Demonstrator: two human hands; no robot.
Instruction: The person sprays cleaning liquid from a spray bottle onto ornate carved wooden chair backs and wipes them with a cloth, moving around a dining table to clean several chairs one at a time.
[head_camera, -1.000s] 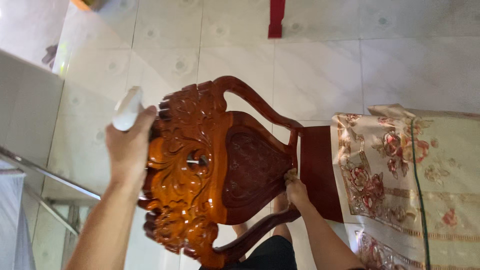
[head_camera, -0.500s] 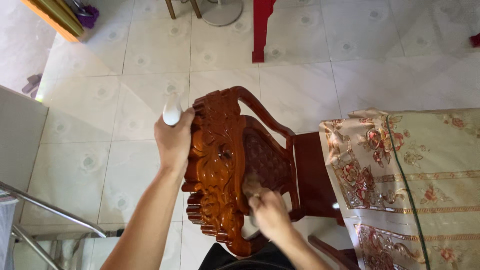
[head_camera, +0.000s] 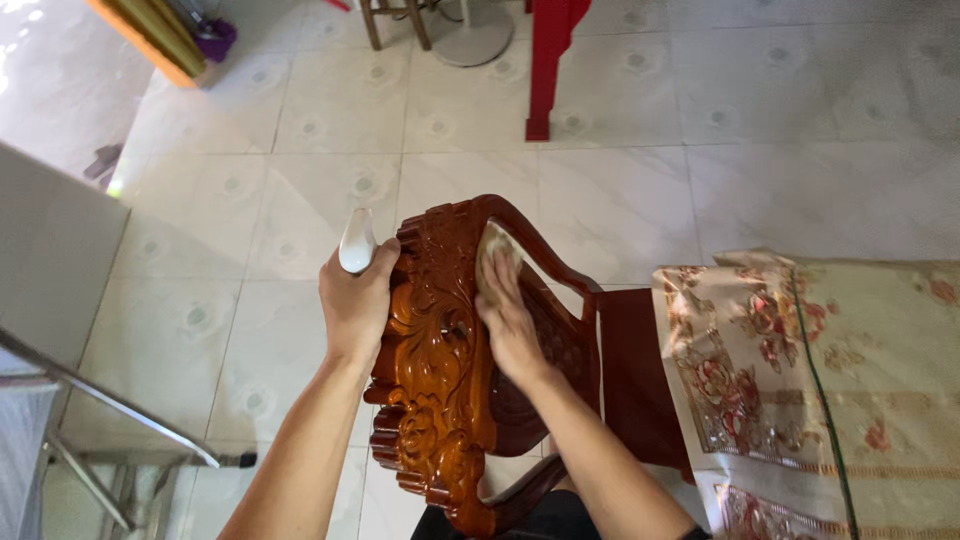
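A carved reddish-brown wooden chair (head_camera: 440, 400) stands below me, its ornate backrest top toward the camera. My left hand (head_camera: 355, 305) rests on the carved top rail and grips a white bottle (head_camera: 357, 242) that sticks up past my fingers. My right hand (head_camera: 507, 315) presses a small beige cloth (head_camera: 492, 255) flat against the inner side of the backrest, near its curved frame. The dark red seat (head_camera: 630, 385) lies to the right of the backrest.
A table with a floral cloth (head_camera: 800, 390) under a glass sheet sits at the right, touching the chair's seat. A red table leg (head_camera: 545, 65) and a fan base (head_camera: 470, 40) stand farther off on the white tiled floor. A metal frame (head_camera: 110, 420) is at the lower left.
My right hand has moved from the lower part of the backrest up toward its curved top, wiping with the cloth. The view has shifted, and my left hand stays on the top rail.
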